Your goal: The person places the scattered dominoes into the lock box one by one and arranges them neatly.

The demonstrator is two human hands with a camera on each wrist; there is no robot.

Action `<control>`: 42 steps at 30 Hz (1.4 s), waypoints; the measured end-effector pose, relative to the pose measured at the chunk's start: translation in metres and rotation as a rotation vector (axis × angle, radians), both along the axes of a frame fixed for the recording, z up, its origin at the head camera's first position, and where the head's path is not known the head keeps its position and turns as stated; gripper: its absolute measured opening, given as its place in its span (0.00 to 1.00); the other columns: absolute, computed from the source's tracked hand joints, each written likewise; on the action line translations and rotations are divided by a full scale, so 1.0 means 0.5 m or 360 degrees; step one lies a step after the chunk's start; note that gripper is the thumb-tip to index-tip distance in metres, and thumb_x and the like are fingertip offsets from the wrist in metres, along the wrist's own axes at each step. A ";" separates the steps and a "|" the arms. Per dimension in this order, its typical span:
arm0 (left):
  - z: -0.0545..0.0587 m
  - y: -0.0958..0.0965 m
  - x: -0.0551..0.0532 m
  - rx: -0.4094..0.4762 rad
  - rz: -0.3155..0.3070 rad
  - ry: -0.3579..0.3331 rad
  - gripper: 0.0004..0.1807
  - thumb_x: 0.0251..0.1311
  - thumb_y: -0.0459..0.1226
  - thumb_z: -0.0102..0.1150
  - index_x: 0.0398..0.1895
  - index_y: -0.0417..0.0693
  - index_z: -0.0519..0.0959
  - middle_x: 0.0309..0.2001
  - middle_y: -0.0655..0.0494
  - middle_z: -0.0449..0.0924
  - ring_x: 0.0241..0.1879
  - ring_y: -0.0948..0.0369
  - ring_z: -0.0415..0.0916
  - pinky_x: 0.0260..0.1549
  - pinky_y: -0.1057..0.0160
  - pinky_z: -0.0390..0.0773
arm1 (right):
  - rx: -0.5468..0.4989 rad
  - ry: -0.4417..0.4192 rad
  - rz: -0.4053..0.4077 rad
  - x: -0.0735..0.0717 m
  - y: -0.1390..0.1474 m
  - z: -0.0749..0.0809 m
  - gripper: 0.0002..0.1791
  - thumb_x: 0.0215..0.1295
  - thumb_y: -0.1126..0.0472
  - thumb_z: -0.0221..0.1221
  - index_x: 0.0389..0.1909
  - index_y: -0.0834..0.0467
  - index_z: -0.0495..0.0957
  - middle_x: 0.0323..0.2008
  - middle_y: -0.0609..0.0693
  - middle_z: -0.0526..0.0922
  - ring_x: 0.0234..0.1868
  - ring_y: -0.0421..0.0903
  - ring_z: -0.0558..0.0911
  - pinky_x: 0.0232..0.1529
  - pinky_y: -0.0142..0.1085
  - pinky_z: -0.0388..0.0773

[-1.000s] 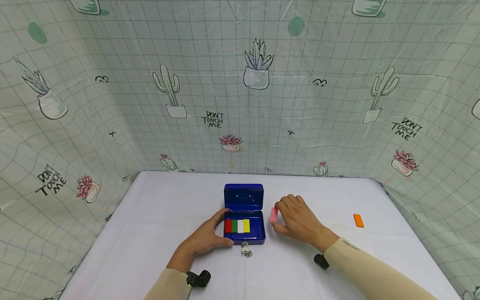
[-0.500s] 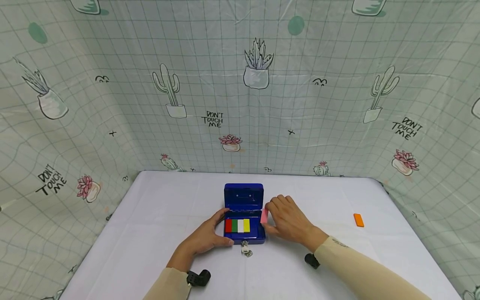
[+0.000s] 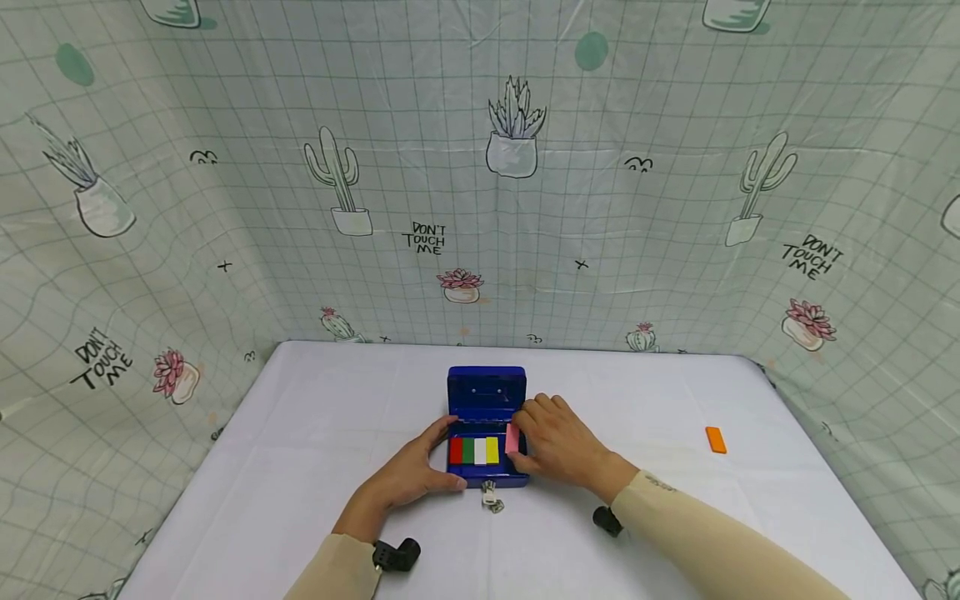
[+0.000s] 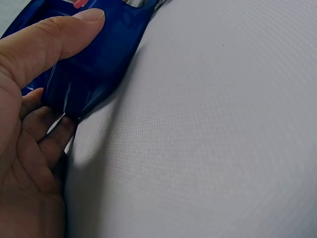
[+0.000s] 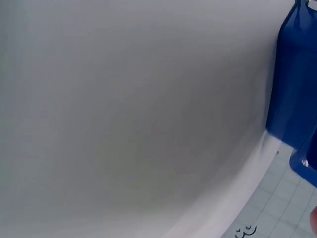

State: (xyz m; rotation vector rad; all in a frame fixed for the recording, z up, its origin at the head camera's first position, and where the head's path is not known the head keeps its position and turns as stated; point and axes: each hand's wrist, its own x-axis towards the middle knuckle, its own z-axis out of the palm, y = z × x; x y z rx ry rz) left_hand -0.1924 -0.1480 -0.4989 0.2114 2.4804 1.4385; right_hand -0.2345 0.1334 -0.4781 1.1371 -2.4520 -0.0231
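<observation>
A small blue metal cash box (image 3: 489, 481) stands on the white table with its lid (image 3: 487, 393) raised. Inside, red (image 3: 456, 451), green (image 3: 468, 451), white (image 3: 481, 451) and yellow (image 3: 492, 451) blocks lie side by side at the left. My left hand (image 3: 411, 473) grips the box's left end, thumb at the front corner and fingers behind; the left wrist view shows the thumb over the blue wall (image 4: 94, 64). Between thumb and fingertips, my right hand (image 3: 558, 442) pinches a pink block (image 3: 512, 438) over the right part of the box, right of the yellow block.
An orange block (image 3: 716, 440) lies on the table (image 3: 630, 392) far to the right. Keys (image 3: 492, 500) hang from the lock at the box's front. Behind the table rises a patterned curtain (image 3: 420, 183).
My right hand has carried the pink block leftward, from beside the box to over its right part. The left hand and the box have stayed in place.
</observation>
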 end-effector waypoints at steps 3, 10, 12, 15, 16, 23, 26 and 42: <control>0.000 -0.001 -0.001 0.0012 -0.0012 0.0000 0.58 0.50 0.44 0.84 0.84 0.60 0.59 0.82 0.44 0.59 0.82 0.40 0.55 0.77 0.29 0.52 | 0.0048 -0.0007 0.0004 0.003 -0.009 0.001 0.26 0.67 0.37 0.65 0.47 0.57 0.82 0.39 0.48 0.79 0.42 0.48 0.73 0.43 0.40 0.70; 0.000 -0.001 -0.002 0.0023 -0.0028 0.0003 0.59 0.50 0.44 0.84 0.84 0.60 0.59 0.82 0.44 0.59 0.82 0.40 0.54 0.77 0.29 0.51 | 0.0100 -0.0027 -0.0008 0.004 -0.017 -0.001 0.24 0.67 0.37 0.64 0.44 0.55 0.82 0.36 0.47 0.76 0.39 0.47 0.71 0.41 0.38 0.66; 0.000 -0.001 -0.003 0.0023 -0.0028 0.0006 0.59 0.50 0.44 0.84 0.84 0.60 0.59 0.82 0.44 0.59 0.82 0.40 0.54 0.77 0.28 0.51 | 0.0106 -0.0047 -0.0023 0.003 -0.018 -0.003 0.23 0.67 0.38 0.64 0.44 0.55 0.82 0.36 0.46 0.76 0.40 0.47 0.71 0.41 0.38 0.66; 0.000 -0.001 -0.003 0.0022 -0.0032 0.0012 0.59 0.50 0.44 0.84 0.84 0.60 0.59 0.82 0.43 0.59 0.82 0.40 0.54 0.77 0.28 0.51 | 0.0110 -0.0065 -0.0041 0.002 -0.019 -0.004 0.23 0.67 0.38 0.65 0.44 0.55 0.82 0.36 0.46 0.76 0.40 0.47 0.71 0.41 0.38 0.66; -0.001 -0.001 -0.003 0.0023 -0.0035 0.0014 0.59 0.50 0.44 0.84 0.84 0.60 0.59 0.82 0.43 0.59 0.82 0.40 0.54 0.77 0.29 0.51 | 0.0112 -0.0068 -0.0044 0.002 -0.020 -0.005 0.23 0.67 0.39 0.65 0.44 0.55 0.82 0.36 0.47 0.76 0.40 0.47 0.71 0.41 0.38 0.66; -0.003 -0.002 -0.004 0.0041 -0.0039 0.0009 0.59 0.50 0.44 0.84 0.84 0.59 0.58 0.82 0.43 0.59 0.82 0.40 0.54 0.77 0.29 0.52 | 0.0151 -0.0071 -0.0064 0.002 -0.026 -0.004 0.24 0.67 0.38 0.66 0.43 0.55 0.82 0.36 0.47 0.77 0.39 0.47 0.72 0.40 0.37 0.66; -0.005 -0.002 -0.004 0.0042 -0.0038 0.0007 0.59 0.50 0.44 0.84 0.84 0.60 0.58 0.82 0.43 0.59 0.82 0.40 0.54 0.77 0.29 0.51 | 0.0168 -0.0074 -0.0067 0.003 -0.028 -0.003 0.24 0.67 0.38 0.66 0.42 0.55 0.83 0.35 0.47 0.77 0.39 0.48 0.72 0.39 0.37 0.66; -0.006 -0.003 -0.004 0.0051 -0.0030 0.0019 0.58 0.50 0.44 0.85 0.84 0.59 0.59 0.82 0.43 0.59 0.82 0.40 0.54 0.77 0.30 0.51 | 0.0217 -0.0167 -0.0088 0.007 -0.044 0.005 0.21 0.67 0.40 0.69 0.41 0.55 0.86 0.35 0.48 0.79 0.38 0.47 0.71 0.37 0.36 0.64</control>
